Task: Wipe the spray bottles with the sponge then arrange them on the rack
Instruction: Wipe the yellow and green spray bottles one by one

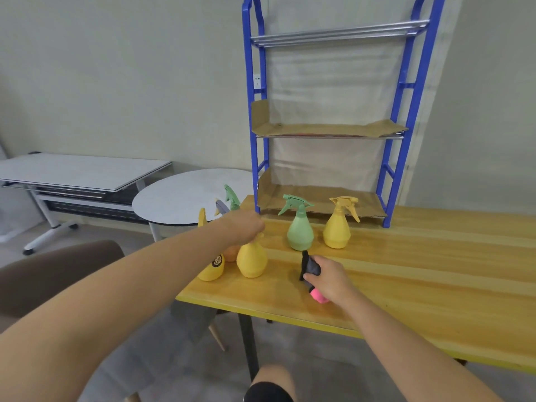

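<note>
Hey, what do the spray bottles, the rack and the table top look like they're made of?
Green spray bottle and the others: likely plastic, matte, evenly coloured. Rack: probably painted metal, with glossy blue tubes and silvery rails; brown cardboard lines two shelves. Table top: wood-look, glossy, visible grain.

The room looked like a plain office or spare work room set up for a chore rather than a home. Its pale walls [116,68] were bare save for one socket [257,81]. A grey folding table [81,169] on wheels [27,251] and a round white table [188,195] stood against the wall, with a brown chair [58,274] nearby. A long wooden worktop [435,271] carried a blue metal rack [406,111] whose shelves were lined with cardboard [319,130], over a grey floor [174,358].
</note>
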The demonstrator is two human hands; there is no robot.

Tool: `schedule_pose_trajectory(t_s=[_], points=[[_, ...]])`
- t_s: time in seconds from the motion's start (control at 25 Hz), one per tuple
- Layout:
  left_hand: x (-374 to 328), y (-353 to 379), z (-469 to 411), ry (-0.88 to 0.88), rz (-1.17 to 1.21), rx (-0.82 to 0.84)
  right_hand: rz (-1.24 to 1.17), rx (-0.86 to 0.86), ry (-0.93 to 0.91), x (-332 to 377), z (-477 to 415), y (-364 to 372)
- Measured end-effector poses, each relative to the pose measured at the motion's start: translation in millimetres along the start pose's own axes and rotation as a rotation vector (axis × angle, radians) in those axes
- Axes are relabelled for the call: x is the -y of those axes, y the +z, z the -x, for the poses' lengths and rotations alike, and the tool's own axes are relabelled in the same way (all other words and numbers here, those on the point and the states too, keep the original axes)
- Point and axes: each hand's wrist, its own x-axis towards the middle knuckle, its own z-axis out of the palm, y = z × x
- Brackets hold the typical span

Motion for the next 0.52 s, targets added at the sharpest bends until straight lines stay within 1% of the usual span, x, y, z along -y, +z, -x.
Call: schedule_pose_trajectory(t_s=[0.16, 0.28, 0.4, 0.44, 0.52], points=[[8, -1, 2, -0.008, -0.135, 0.039, -0.004, -0.004, 0.012, -2, -8, -4], [7, 2, -1, 0.029, -0.156, 0.0, -0.016, -0.012, 0.009, -4, -14, -12], [5, 2, -12, 0.057, -0.018, -0.04, -0.035, -0.026, 0.029, -11, -20, -23], [4, -2, -17, 0.051, 0.05, -0.09, -0.037, -0.035, 0.035, -15, -22, -28], [4, -15, -34, 0.037, 0.187, -0.245, -0.05, -0.056, 0.052, -23, -25, -37]])
